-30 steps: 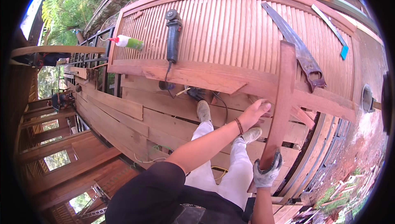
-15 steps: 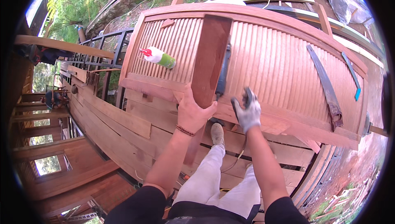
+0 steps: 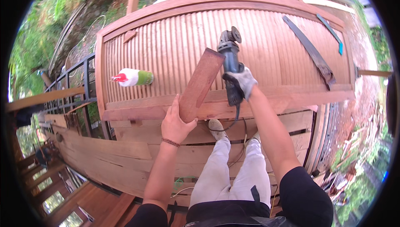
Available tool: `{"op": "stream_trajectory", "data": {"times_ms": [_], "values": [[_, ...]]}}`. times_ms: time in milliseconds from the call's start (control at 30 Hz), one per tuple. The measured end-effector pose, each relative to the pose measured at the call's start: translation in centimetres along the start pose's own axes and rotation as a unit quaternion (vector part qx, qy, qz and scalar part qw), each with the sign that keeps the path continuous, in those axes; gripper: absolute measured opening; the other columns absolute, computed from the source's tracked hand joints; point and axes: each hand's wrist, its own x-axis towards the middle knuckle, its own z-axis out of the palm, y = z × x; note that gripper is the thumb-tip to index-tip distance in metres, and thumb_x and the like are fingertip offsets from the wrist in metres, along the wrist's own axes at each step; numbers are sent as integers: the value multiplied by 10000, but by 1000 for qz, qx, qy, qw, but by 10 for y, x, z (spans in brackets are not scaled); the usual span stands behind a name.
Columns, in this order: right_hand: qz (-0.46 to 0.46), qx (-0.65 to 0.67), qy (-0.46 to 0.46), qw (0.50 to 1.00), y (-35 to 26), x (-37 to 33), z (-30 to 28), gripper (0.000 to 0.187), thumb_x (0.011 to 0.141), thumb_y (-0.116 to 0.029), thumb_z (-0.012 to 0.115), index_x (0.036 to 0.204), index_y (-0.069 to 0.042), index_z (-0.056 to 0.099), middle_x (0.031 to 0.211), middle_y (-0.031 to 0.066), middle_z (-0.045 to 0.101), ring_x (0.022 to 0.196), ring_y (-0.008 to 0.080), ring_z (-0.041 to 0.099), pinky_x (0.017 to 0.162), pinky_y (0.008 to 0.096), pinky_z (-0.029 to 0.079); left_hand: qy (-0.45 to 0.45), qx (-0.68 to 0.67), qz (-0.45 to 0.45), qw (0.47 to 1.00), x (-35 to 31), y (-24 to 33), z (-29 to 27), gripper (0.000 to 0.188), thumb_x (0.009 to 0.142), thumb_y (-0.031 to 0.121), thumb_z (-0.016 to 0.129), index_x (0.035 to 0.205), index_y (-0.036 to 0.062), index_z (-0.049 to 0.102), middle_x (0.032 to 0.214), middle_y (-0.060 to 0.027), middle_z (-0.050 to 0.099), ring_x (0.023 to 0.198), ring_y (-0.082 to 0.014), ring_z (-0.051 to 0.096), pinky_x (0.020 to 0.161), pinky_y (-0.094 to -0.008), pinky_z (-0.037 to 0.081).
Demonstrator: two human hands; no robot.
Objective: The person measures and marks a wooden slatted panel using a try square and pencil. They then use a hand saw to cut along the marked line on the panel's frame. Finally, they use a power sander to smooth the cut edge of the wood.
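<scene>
My left hand (image 3: 176, 122), bare with a beaded bracelet, grips the near end of a reddish-brown wooden board (image 3: 201, 83), which slants away over the panel with its far end raised. In a white and grey work glove, my right hand (image 3: 243, 82) is wrapped round the body of a dark blue angle grinder (image 3: 230, 62). Its disc end points away from me, just right of the board's far end. Under both lies a framed wooden panel (image 3: 266, 39) with a ribbed surface. A white and green bottle with a red cap (image 3: 134, 77) lies on its left part.
On the panel's right side rest a hand saw (image 3: 310, 52) and a slim tool with a teal handle (image 3: 332, 33). A small wood offcut (image 3: 129, 35) sits at the upper left. The grinder's cord (image 3: 237, 116) hangs over the near edge toward the plank floor (image 3: 133, 141) by my feet.
My right hand has closed round the grinder, which was lying partly behind the board. The board has tilted, with its far end now nearer me. The view has shifted too.
</scene>
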Motion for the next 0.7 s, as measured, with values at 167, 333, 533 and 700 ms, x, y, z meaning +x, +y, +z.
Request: {"op": "stream_trajectory", "data": {"times_ms": [167, 333, 533, 700], "values": [[-58, 156, 173, 971, 64, -154, -116, 480, 732, 25, 777, 1141, -11, 529, 888, 75, 645, 696, 163, 648, 613, 299, 562, -178, 20, 102, 979, 16, 62, 53, 999, 622, 270, 841, 1485, 99, 368, 1184, -170, 601, 1068, -337, 627, 887, -421, 543], [-36, 229, 405, 885, 138, -262, -172, 469, 776, 78, 693, 1184, -18, 483, 888, 124, 655, 661, 220, 672, 589, 340, 590, -257, 92, 212, 938, 25, 118, 116, 948, 618, 285, 827, 1448, 100, 408, 1149, -153, 541, 1080, -325, 592, 899, -420, 528], [-15, 328, 516, 791, 180, -327, -174, 411, 820, 91, 625, 1182, -31, 472, 880, 138, 650, 682, 242, 669, 603, 376, 598, -144, 135, 363, 911, 34, 123, 166, 822, 589, 227, 814, 1321, 35, 494, 1172, -156, 489, 1123, -357, 484, 992, -451, 428], [-33, 346, 480, 805, 222, -337, -158, 445, 806, 71, 667, 1198, -27, 480, 898, 143, 660, 694, 271, 689, 616, 404, 609, -162, 106, 388, 901, 44, 139, 183, 794, 594, 204, 800, 1310, 31, 506, 1169, -162, 498, 1129, -362, 481, 995, -458, 418]]}}
